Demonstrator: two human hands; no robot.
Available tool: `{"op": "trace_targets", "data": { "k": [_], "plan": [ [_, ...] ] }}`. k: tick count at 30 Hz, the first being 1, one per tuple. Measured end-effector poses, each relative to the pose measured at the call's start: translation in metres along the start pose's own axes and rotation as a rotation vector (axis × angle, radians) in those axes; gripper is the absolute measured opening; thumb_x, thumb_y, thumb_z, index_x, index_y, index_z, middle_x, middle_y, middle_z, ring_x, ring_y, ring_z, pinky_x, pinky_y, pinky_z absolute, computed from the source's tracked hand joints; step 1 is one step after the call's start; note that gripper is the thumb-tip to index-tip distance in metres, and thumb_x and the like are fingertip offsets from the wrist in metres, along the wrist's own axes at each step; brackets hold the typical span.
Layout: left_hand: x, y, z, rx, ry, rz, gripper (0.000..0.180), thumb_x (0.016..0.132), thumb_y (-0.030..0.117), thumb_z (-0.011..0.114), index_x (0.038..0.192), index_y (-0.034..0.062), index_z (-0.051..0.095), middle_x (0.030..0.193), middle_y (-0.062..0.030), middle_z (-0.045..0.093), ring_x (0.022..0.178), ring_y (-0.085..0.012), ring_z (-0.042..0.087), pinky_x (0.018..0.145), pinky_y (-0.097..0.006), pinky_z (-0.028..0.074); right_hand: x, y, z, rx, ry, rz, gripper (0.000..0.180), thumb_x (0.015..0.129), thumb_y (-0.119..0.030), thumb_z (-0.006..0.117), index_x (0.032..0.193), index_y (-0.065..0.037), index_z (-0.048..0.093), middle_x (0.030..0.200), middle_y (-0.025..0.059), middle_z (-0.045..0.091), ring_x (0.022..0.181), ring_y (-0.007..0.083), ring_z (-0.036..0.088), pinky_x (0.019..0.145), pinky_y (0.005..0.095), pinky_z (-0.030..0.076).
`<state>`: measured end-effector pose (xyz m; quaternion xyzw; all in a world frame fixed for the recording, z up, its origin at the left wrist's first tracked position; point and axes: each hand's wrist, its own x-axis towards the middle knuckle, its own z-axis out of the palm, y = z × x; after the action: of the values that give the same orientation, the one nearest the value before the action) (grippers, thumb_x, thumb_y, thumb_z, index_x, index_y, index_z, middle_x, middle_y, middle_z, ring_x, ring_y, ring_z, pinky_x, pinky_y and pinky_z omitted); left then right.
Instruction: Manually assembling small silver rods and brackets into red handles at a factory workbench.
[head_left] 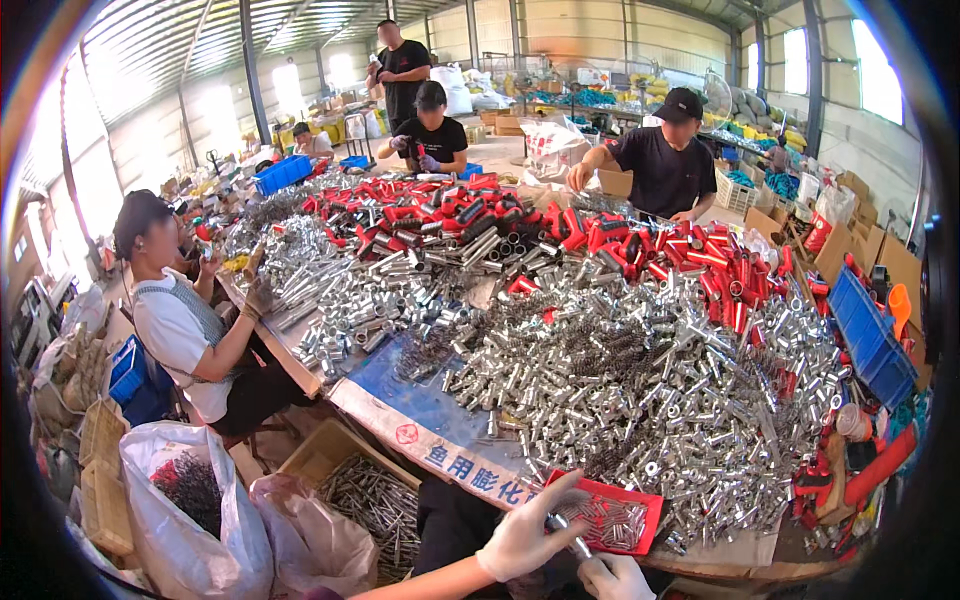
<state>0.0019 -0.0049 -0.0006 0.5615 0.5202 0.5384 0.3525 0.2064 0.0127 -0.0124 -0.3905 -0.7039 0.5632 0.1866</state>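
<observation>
My left hand (520,537), in a white glove, comes in from the lower edge with its fingers around a short silver metal cylinder (572,538). My right hand (615,580), also gloved in white, closes on the lower end of the same piece. Just beyond both hands lies a shallow red tray (650,518) holding small silver pins (607,522). A wide heap of silver metal fittings (640,400) spreads behind the tray, with dark coil springs (500,335) mixed in. The exact kind of the held cylinder is too small to tell.
Red plastic handles (430,215) pile up toward the back. A blue crate (872,335) leans at the right. Below the table's left edge stand a box of metal rods (375,510) and a white sack (200,545). Co-workers (195,310) sit and stand around the table.
</observation>
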Motion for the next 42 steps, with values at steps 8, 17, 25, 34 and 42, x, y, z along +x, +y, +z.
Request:
{"op": "trace_targets", "data": {
  "k": [8,17,25,34,42],
  "plan": [
    [-0.043,-0.027,-0.008,0.783,-0.696,0.287,0.036,0.088,0.036,0.064,0.117,0.0141,0.060,0.092,-0.0055,0.065,0.084,-0.0249,0.069,0.071,-0.036,0.055,-0.006,-0.006,-0.003,-0.102,-0.254,0.108,0.032,0.097,-0.028,0.058,0.082,0.000,0.066,0.067,0.0101,0.063,0.057,0.0193,0.058,0.056,0.0344,0.045],
    [-0.044,-0.040,-0.019,0.512,-0.568,0.238,0.025,0.090,0.037,0.061,0.093,0.0123,0.061,0.076,-0.0101,0.066,0.069,-0.0331,0.067,0.062,-0.044,0.054,-0.004,-0.007,0.009,-0.464,-0.034,-0.119,0.020,0.083,-0.017,0.064,0.094,-0.001,0.069,0.084,0.0243,0.066,0.080,0.0415,0.066,0.070,0.0432,0.053],
    [-0.032,-0.048,-0.029,0.453,-0.613,0.189,0.025,0.086,0.036,0.066,0.093,0.0123,0.063,0.078,-0.0105,0.066,0.074,-0.0337,0.067,0.066,-0.044,0.054,0.003,-0.002,0.023,-0.533,0.033,-0.195,0.024,0.081,-0.006,0.056,0.103,0.001,0.065,0.094,0.0266,0.065,0.090,0.0441,0.063,0.081,0.0465,0.051],
    [-0.006,-0.052,-0.100,0.466,-0.227,0.075,0.021,0.080,0.029,0.076,0.095,0.0157,0.071,0.077,-0.0068,0.068,0.066,-0.0236,0.067,0.060,-0.035,0.054,0.022,-0.007,0.009,-0.374,0.211,-0.151,0.031,0.093,-0.011,0.059,0.122,0.000,0.062,0.097,0.0104,0.069,0.073,0.0157,0.063,0.068,0.0277,0.050],
    [0.014,-0.140,-0.258,0.845,1.012,-0.444,0.031,0.073,0.025,0.076,0.093,0.0037,0.068,0.083,-0.0170,0.069,0.076,-0.0356,0.068,0.073,-0.042,0.054,0.017,0.017,0.008,-0.011,0.535,-0.169,0.019,0.098,-0.014,0.059,0.106,-0.001,0.068,0.072,-0.0003,0.061,0.053,0.0041,0.044,0.049,0.0210,0.033]
  ]
}}
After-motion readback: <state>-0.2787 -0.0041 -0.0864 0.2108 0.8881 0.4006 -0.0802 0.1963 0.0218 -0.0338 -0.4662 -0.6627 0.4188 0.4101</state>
